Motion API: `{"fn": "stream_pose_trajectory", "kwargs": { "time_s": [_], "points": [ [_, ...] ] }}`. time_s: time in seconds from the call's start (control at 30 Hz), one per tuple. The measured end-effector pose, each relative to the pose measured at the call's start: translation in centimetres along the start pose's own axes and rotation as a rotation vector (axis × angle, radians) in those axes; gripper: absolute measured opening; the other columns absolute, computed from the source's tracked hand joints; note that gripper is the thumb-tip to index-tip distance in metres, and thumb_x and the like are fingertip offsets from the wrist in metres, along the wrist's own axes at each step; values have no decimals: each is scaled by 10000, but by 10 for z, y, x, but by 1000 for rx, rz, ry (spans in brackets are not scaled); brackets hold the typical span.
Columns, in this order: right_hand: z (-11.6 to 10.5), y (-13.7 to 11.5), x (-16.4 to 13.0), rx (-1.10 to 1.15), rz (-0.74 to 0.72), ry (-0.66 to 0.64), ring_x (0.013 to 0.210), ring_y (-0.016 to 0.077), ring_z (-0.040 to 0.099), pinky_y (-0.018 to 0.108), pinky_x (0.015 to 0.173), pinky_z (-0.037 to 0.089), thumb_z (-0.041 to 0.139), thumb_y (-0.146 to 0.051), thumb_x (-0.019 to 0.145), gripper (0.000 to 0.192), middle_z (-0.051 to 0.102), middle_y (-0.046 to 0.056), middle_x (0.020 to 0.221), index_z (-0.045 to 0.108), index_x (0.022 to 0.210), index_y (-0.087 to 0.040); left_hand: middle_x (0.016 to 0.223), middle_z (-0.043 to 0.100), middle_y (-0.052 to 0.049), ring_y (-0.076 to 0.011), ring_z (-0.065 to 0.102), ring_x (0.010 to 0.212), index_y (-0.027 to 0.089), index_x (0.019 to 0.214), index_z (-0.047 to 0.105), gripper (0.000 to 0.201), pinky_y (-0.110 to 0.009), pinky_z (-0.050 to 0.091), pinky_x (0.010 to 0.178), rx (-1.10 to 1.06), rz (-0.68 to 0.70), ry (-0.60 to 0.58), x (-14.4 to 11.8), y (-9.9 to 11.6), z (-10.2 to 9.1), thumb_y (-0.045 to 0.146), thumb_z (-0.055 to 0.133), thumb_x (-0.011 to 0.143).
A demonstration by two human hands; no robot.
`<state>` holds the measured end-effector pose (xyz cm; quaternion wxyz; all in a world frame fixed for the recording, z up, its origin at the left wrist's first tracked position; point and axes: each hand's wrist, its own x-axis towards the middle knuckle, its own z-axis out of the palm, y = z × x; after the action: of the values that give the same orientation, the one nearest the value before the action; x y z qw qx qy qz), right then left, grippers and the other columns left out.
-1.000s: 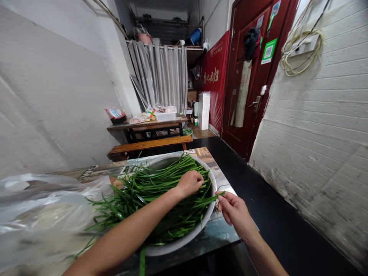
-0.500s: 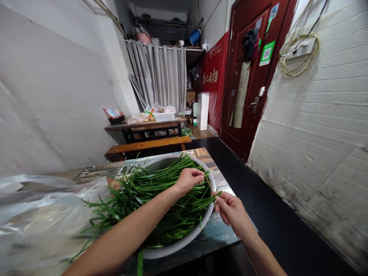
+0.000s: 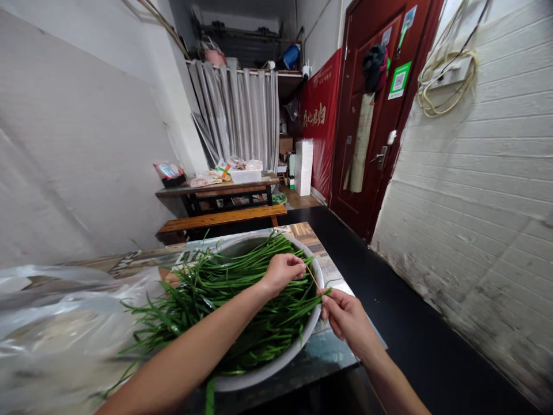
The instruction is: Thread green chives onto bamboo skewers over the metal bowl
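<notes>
green chives fill the metal basin on the bench in front of you, their long axis running from your lower left up toward the far right rim. your left hand reaches across the heap and is closed in a pinch on a thin pale strand near the right rim. that strand slants down and to the right, straight to your right hand, which sits just outside the rim with its fingers closed on the tip of a chive stalk. the two hands are close together, left one above and farther in, right one lower and nearer you; the right hand is nearer the stalk ends. a clear plastic bag lies left of the basin. writing: the red banner by the door carries pale characters, too blurred to read, and a green sticker on the door shows a qr code.
</notes>
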<state>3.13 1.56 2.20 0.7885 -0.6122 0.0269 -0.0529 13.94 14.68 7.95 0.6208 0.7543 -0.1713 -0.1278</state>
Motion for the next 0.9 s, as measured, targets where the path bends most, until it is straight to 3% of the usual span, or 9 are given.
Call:
{"fn": "stream_pose_trajectory", "kwargs": {
  "time_s": [0.9],
  "points": [
    [1, -1, -2, -2, 15, 5, 227, 7, 284, 143, 236, 141, 609, -428, 718, 335, 538, -49, 507, 584, 866, -128, 552, 589, -10, -75, 507, 476, 102, 650, 573, 84, -187, 397, 485, -19, 43, 20, 0, -4, 1, 167, 611, 613]
  ]
}}
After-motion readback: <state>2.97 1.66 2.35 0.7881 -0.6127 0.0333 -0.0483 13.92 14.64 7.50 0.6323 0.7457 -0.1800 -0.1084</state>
